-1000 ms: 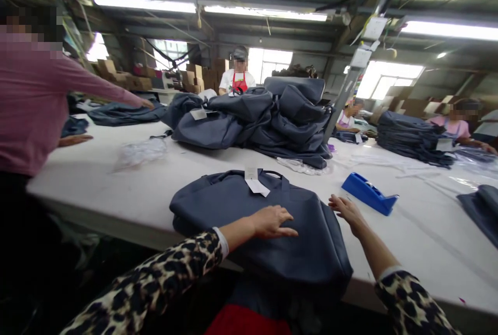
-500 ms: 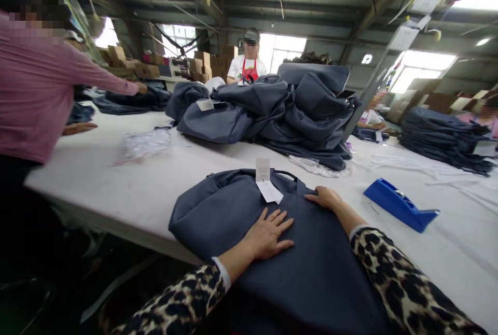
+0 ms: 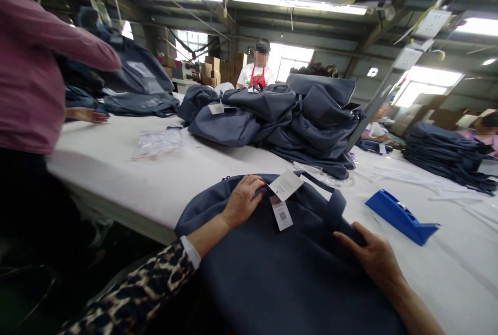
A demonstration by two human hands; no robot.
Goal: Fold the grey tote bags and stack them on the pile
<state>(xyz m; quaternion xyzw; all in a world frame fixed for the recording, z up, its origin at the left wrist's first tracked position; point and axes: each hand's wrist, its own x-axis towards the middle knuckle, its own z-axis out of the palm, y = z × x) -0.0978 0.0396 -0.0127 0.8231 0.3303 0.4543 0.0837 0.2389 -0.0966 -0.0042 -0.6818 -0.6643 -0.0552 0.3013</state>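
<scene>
A dark blue bag (image 3: 272, 267) lies in front of me, its lower part over the table's near edge. My left hand (image 3: 243, 203) is closed on its top edge, fingertips curled over the rim beside the paper tags. Two white hang tags (image 3: 287, 185) rest on the upper front of the bag, one with a printed square code. My right hand (image 3: 375, 257) grips the bag's right side, thumb and fingers around a fold of fabric just below the strap handle (image 3: 335, 208).
A blue tape dispenser (image 3: 402, 217) stands to the right on the white table (image 3: 116, 169). Beyond lies a heap of dark blue bags (image 3: 268, 117); a clear plastic packet (image 3: 159, 143) is left of it. A person in pink (image 3: 31, 75) handles bags at left; another wears a red apron (image 3: 257, 77).
My left hand has gone from lying flat on the bag to holding its top edge. My right hand has moved down its right side and grips it. The tags have shifted; the person in pink raised a bag.
</scene>
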